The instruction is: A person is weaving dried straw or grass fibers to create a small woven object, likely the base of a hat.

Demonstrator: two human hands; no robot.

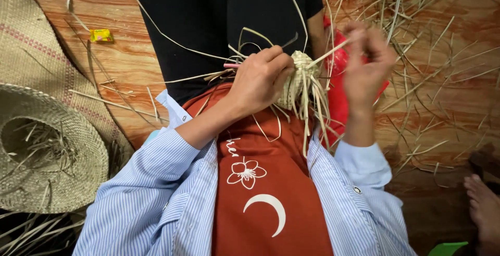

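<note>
a head-worn camera looked down at a person sitting on a reddish wooden floor (pixel 120 63), wearing a blue striped shirt (pixel 151 204) over a rust-coloured top printed with a white flower and crescent. the left hand (pixel 258 81) was closed around a small, partly woven straw piece (pixel 298 81), held above the lap with the fingers curled over its left side. a thin pink stick (pixel 231 65) poked out from under that hand, though how it was held could not be told. loose pale strands hung down from the woven piece and fanned out above it. the right hand (pixel 367 66) was raised just to the right of the piece, its fingertips pinched together on one straw strand (pixel 328 54) that ran back down to the weaving; this hand was a little blurred. behind it lay something red (pixel 338 105), possibly plastic. a finished woven straw hat (pixel 47 152) sat on the floor at the left, beside a woven mat (pixel 31 42). a small yellow wrapper (pixel 101 35) lay on the floor further up. scattered straw (pixel 437 53) covered the floor at the right, and a bare foot (pixel 484 209) showed at the lower right edge.
</note>
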